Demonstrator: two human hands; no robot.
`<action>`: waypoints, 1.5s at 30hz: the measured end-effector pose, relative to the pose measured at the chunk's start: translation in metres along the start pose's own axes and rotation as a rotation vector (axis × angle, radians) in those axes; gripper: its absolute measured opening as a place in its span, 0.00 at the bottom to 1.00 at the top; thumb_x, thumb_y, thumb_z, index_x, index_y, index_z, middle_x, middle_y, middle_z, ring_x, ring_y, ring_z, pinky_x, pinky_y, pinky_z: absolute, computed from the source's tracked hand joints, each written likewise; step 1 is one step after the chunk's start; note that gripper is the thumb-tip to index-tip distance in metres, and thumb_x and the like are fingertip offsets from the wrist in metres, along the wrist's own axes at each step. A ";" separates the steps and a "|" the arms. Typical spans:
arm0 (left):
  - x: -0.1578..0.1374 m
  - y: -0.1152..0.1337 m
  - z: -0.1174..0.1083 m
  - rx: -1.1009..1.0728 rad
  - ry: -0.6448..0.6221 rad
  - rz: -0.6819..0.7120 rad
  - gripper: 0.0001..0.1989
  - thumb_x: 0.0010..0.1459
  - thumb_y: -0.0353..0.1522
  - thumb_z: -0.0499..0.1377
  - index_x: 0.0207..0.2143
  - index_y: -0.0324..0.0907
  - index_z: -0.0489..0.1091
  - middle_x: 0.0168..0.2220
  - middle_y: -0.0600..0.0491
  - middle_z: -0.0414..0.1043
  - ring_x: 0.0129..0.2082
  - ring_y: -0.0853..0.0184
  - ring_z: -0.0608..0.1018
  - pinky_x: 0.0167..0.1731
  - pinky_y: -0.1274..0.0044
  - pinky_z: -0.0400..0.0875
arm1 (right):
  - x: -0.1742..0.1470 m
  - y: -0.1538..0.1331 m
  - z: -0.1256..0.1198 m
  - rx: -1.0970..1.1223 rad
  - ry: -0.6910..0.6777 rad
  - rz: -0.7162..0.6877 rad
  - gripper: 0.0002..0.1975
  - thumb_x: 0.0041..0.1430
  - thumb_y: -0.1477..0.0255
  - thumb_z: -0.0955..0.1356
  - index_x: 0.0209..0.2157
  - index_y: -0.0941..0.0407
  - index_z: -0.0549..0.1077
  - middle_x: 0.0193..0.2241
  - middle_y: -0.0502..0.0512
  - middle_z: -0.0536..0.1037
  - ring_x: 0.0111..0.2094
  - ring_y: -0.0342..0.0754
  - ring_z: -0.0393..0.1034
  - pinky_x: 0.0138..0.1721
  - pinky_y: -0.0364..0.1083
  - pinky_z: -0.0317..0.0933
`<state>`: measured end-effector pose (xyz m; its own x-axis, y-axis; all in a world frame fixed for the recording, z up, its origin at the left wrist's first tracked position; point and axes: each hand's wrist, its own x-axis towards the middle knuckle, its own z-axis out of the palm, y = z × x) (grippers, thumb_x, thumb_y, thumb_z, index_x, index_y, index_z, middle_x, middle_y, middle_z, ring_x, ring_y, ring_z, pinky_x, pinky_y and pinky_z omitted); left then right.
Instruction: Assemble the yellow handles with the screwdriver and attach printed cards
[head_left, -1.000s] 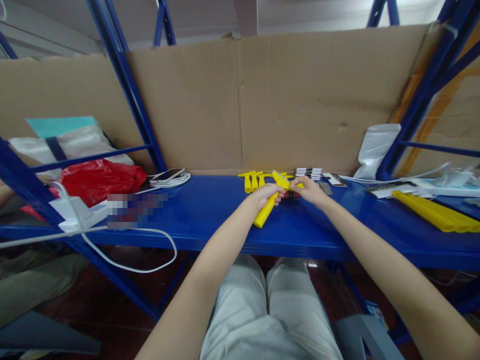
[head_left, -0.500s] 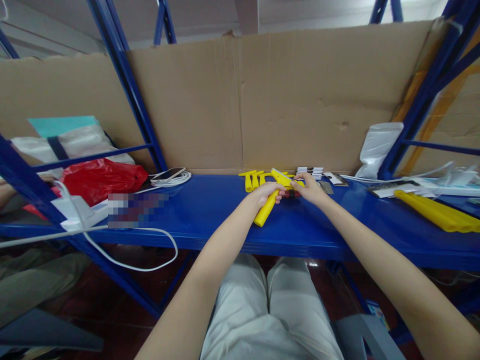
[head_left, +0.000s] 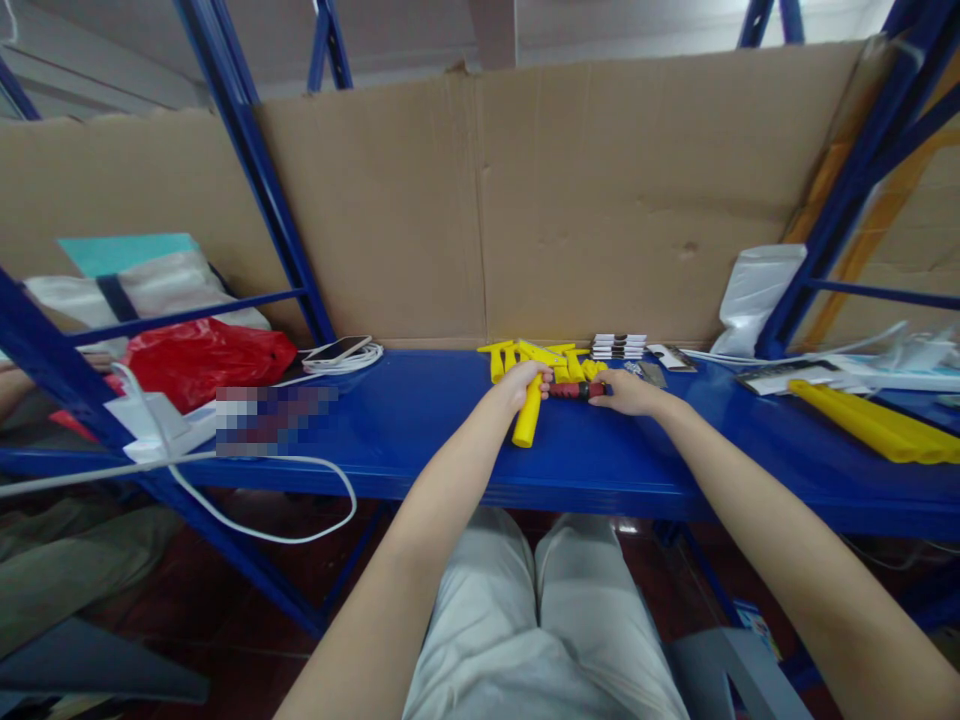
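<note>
My left hand (head_left: 523,385) is wrapped round the handle of a yellow T-shaped scraper (head_left: 527,418), its wide head tilted up toward the back. Just to the right, a red-and-black screwdriver (head_left: 574,390) lies across the blue shelf, and the fingers of my right hand (head_left: 622,393) close on its right end. Behind my hands, several more yellow scrapers (head_left: 496,362) stand in a row. Small yellow pieces (head_left: 595,369) sit beside them, behind the screwdriver.
White boxes (head_left: 619,346) are stacked at the back, with small packets (head_left: 652,375) near them. Long yellow handles (head_left: 870,425) lie at right. A phone (head_left: 339,349), white cable (head_left: 341,490) and red bag (head_left: 206,360) are at left. Cardboard (head_left: 570,200) walls the back.
My right hand has left the scraper's head and moved down to the screwdriver. The scraper in my left hand has turned more upright and shifted slightly left.
</note>
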<state>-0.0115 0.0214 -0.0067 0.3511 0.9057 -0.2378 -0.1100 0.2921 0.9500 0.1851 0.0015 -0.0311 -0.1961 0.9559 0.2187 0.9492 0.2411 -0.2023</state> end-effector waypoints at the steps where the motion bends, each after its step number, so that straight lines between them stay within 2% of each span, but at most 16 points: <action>1: 0.000 0.000 0.000 -0.004 0.007 0.002 0.08 0.53 0.23 0.52 0.25 0.42 0.57 0.14 0.62 0.56 0.11 0.79 0.57 0.13 0.86 0.53 | 0.000 0.002 -0.002 0.051 0.006 -0.028 0.08 0.51 0.69 0.70 0.34 0.56 0.73 0.37 0.58 0.78 0.42 0.53 0.71 0.46 0.51 0.63; 5: 0.000 0.000 -0.001 -0.018 0.018 0.010 0.08 0.53 0.22 0.50 0.24 0.41 0.57 0.13 0.62 0.55 0.10 0.78 0.57 0.13 0.86 0.53 | -0.002 0.005 -0.009 0.418 0.084 -0.051 0.09 0.51 0.65 0.70 0.30 0.56 0.71 0.30 0.54 0.77 0.35 0.50 0.72 0.42 0.50 0.66; 8: 0.003 -0.001 -0.002 -0.024 0.015 0.018 0.08 0.52 0.22 0.50 0.24 0.41 0.57 0.13 0.61 0.55 0.10 0.78 0.57 0.13 0.85 0.53 | -0.004 0.001 -0.014 0.784 0.157 0.039 0.13 0.51 0.60 0.69 0.32 0.55 0.69 0.22 0.50 0.73 0.25 0.47 0.70 0.34 0.50 0.69; 10: 0.004 -0.001 -0.003 -0.024 0.023 0.017 0.08 0.52 0.21 0.50 0.24 0.41 0.57 0.14 0.61 0.55 0.10 0.78 0.57 0.13 0.85 0.53 | -0.004 -0.001 -0.018 0.930 0.272 0.110 0.15 0.51 0.57 0.69 0.34 0.54 0.68 0.18 0.47 0.68 0.20 0.45 0.66 0.29 0.50 0.69; 12: 0.006 -0.002 -0.003 -0.023 0.035 0.022 0.08 0.51 0.21 0.51 0.25 0.41 0.58 0.14 0.61 0.55 0.11 0.78 0.57 0.13 0.85 0.53 | -0.003 -0.002 -0.021 0.996 0.448 0.137 0.17 0.51 0.56 0.68 0.35 0.53 0.67 0.17 0.45 0.65 0.17 0.44 0.62 0.27 0.50 0.68; 16: 0.009 -0.005 -0.005 -0.010 0.057 0.012 0.07 0.51 0.22 0.52 0.27 0.41 0.59 0.14 0.62 0.55 0.12 0.78 0.57 0.15 0.85 0.54 | 0.001 0.005 -0.027 1.066 0.771 0.147 0.18 0.52 0.54 0.67 0.34 0.53 0.64 0.23 0.46 0.68 0.16 0.39 0.58 0.22 0.46 0.65; 19: 0.011 -0.006 -0.006 0.017 0.098 -0.027 0.07 0.51 0.22 0.52 0.28 0.41 0.60 0.14 0.62 0.54 0.12 0.78 0.57 0.15 0.85 0.54 | 0.003 0.012 -0.029 1.161 0.949 0.118 0.20 0.49 0.52 0.69 0.31 0.53 0.63 0.22 0.44 0.67 0.14 0.37 0.52 0.17 0.43 0.59; 21: 0.011 -0.007 -0.006 0.028 0.117 -0.046 0.07 0.51 0.22 0.52 0.28 0.41 0.60 0.13 0.62 0.54 0.12 0.78 0.57 0.15 0.85 0.53 | 0.005 0.016 -0.029 1.239 1.017 0.065 0.22 0.47 0.51 0.70 0.30 0.53 0.62 0.20 0.42 0.65 0.13 0.36 0.51 0.15 0.43 0.57; 28: 0.009 -0.007 -0.004 0.041 0.094 -0.043 0.09 0.54 0.21 0.51 0.24 0.41 0.58 0.14 0.61 0.54 0.12 0.79 0.57 0.14 0.85 0.52 | 0.005 0.013 -0.030 1.367 1.007 0.001 0.22 0.46 0.52 0.72 0.27 0.53 0.62 0.17 0.41 0.62 0.13 0.36 0.53 0.14 0.41 0.54; 39: 0.005 -0.006 -0.002 0.102 0.084 -0.041 0.11 0.52 0.21 0.51 0.21 0.41 0.56 0.15 0.60 0.54 0.12 0.80 0.56 0.15 0.85 0.53 | 0.002 0.010 -0.031 1.395 0.978 -0.009 0.21 0.47 0.54 0.72 0.27 0.53 0.62 0.18 0.41 0.62 0.13 0.35 0.53 0.13 0.40 0.55; 45: 0.003 -0.006 -0.001 0.099 0.067 -0.043 0.10 0.53 0.21 0.51 0.23 0.41 0.57 0.15 0.60 0.55 0.13 0.78 0.56 0.16 0.84 0.54 | 0.004 0.012 -0.029 1.372 0.983 -0.015 0.22 0.44 0.52 0.72 0.27 0.53 0.62 0.17 0.40 0.63 0.12 0.35 0.53 0.13 0.40 0.55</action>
<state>-0.0106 0.0226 -0.0131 0.2901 0.9125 -0.2884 -0.0023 0.3020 0.9533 0.2028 0.0031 -0.0052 0.5159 0.6206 0.5905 -0.0536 0.7114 -0.7007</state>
